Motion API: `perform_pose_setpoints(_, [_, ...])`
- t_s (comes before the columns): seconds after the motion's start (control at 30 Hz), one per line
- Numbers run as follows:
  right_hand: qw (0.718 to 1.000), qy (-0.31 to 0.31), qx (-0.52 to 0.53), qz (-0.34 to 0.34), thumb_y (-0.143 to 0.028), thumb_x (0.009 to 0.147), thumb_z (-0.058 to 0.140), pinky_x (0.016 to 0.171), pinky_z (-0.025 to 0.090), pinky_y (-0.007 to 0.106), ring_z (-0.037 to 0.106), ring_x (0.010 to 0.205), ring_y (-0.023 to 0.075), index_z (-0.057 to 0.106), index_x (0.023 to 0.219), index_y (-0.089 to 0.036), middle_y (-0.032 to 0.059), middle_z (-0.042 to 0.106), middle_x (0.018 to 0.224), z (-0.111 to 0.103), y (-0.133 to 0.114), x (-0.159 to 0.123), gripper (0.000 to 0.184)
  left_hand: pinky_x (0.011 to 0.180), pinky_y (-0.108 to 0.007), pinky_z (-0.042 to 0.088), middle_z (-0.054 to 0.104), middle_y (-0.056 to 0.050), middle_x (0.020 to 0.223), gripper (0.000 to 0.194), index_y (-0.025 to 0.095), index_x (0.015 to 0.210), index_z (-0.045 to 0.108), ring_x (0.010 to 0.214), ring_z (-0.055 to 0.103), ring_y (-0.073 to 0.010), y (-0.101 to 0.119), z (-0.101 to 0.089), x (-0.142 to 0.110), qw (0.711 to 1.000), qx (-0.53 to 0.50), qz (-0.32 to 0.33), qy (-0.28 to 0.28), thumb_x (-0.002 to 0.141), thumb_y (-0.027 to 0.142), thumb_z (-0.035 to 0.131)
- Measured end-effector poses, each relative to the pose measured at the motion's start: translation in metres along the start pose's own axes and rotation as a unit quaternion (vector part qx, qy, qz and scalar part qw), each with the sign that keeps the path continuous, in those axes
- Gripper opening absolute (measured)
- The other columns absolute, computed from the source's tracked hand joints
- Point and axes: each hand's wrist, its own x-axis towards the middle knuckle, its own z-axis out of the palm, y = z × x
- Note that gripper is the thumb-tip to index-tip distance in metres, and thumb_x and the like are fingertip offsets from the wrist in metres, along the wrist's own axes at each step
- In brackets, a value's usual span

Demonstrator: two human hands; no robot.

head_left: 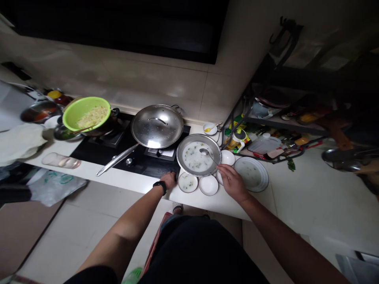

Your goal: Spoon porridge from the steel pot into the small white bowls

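Note:
My right hand pinches the handle of a metal spoon, whose bowl is over a wide steel bowl of white soup with dark green bits. My left hand, with a black band on its wrist, rests at the front right corner of the black gas stove. Its fingers look curled, and whatever lies under them is hidden. In front of the steel bowl are a small bowl of soup and a white bowl. Another white bowl stands behind my right hand.
A lidded steel wok sits on the stove, its long handle reaching forward. Left are a green basin and a glass lying on its side. Rightward stand a ribbed bowl and a dark rack of bottles.

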Motion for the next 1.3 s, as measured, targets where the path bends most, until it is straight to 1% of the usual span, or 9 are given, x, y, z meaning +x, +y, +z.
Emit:
perform_pose_setpoints(0.13, [0.984,-0.071,-0.114,-0.116,-0.018,0.100,0.047,0.102,0.057,0.039,0.069,0.115,0.0246,0.069,0.129,-0.025,0.0104,0.069,0.129,-0.005,-0.009,-0.001,0.037,0.095,-0.036,0.050,0.070,-0.021,0.119,0.038,0.014,0.109,0.068,0.114,0.066,-0.0325,0.002,-0.002,-0.002,1.000,0.000,-0.001,0.000,0.081,0.040,0.065])
perform_pose_setpoints(0.3, [0.970,-0.107,-0.154,-0.154,-0.013,0.098,0.047,0.100,0.058,0.039,0.069,0.115,0.0255,0.067,0.133,-0.025,0.0119,0.068,0.131,0.004,-0.005,-0.005,0.042,0.094,-0.037,0.051,0.069,-0.021,0.120,0.038,0.015,0.109,0.068,0.114,0.066,-0.0327,0.001,-0.001,0.000,1.000,-0.003,-0.002,-0.001,0.081,0.040,0.066])
perform_pose_setpoints(0.47, [0.985,-0.099,-0.099,-0.098,-0.017,0.100,0.046,0.097,0.060,0.040,0.071,0.109,0.0244,0.070,0.127,-0.024,0.0108,0.071,0.124,0.011,-0.001,-0.015,0.037,0.094,-0.037,0.051,0.069,-0.021,0.121,0.040,0.015,0.111,0.068,0.113,0.066,-0.0324,-0.001,0.001,0.001,1.000,-0.002,0.001,0.000,0.081,0.040,0.065])
perform_pose_setpoints(0.6, [0.999,-0.021,0.049,0.013,-0.026,0.103,0.047,0.096,0.061,0.040,0.069,0.112,0.0237,0.072,0.122,-0.025,0.0097,0.071,0.123,0.005,-0.022,-0.038,0.031,0.095,-0.037,0.051,0.069,-0.021,0.121,0.038,0.014,0.110,0.068,0.113,0.066,-0.0327,-0.001,0.002,0.001,1.000,-0.003,0.003,0.003,0.080,0.038,0.065])
perform_pose_setpoints(0.7, [0.990,-0.029,0.126,0.064,-0.030,0.104,0.047,0.088,0.064,0.038,0.071,0.106,0.0226,0.074,0.116,-0.027,0.0089,0.072,0.120,0.006,-0.038,-0.055,0.030,0.096,-0.037,0.050,0.069,-0.020,0.121,0.038,0.015,0.110,0.068,0.113,0.066,-0.0323,-0.001,0.002,0.002,1.000,-0.007,-0.002,0.001,0.080,0.039,0.066])
perform_pose_setpoints(0.97, [0.986,-0.109,0.123,0.005,-0.026,0.103,0.047,0.093,0.061,0.037,0.072,0.105,0.0223,0.074,0.117,-0.025,0.0100,0.075,0.114,0.029,-0.038,-0.070,0.030,0.095,-0.037,0.051,0.069,-0.021,0.122,0.040,0.015,0.110,0.068,0.113,0.066,-0.0322,-0.001,0.001,0.001,1.000,-0.007,0.001,-0.001,0.082,0.043,0.066])
perform_pose_setpoints(1.1, [0.968,-0.074,0.196,0.136,-0.041,0.102,0.050,0.086,0.063,0.040,0.075,0.097,0.0245,0.074,0.110,-0.023,0.0123,0.076,0.109,0.048,-0.028,-0.077,0.031,0.095,-0.035,0.050,0.070,-0.020,0.121,0.039,0.014,0.111,0.068,0.114,0.066,-0.0318,0.000,0.000,0.000,1.000,0.001,0.003,0.003,0.082,0.040,0.067])
perform_pose_setpoints(1.2, [0.915,0.003,0.279,0.291,-0.057,0.096,0.056,0.076,0.064,0.042,0.077,0.082,0.0263,0.070,0.108,-0.019,0.0126,0.079,0.094,0.057,-0.022,-0.078,0.042,0.095,-0.035,0.050,0.070,-0.020,0.122,0.039,0.014,0.112,0.067,0.114,0.066,-0.0311,0.001,0.000,0.000,1.000,0.006,-0.001,0.005,0.081,0.038,0.067])
perform_pose_setpoints(1.3, [0.857,0.068,0.336,0.386,-0.067,0.085,0.067,0.072,0.064,0.043,0.078,0.079,0.0295,0.068,0.102,-0.017,0.0117,0.079,0.084,0.056,-0.019,-0.073,0.053,0.093,-0.034,0.051,0.070,-0.019,0.121,0.039,0.015,0.112,0.068,0.113,0.067,-0.0305,0.000,0.001,0.000,1.000,0.003,-0.002,0.006,0.081,0.038,0.068])
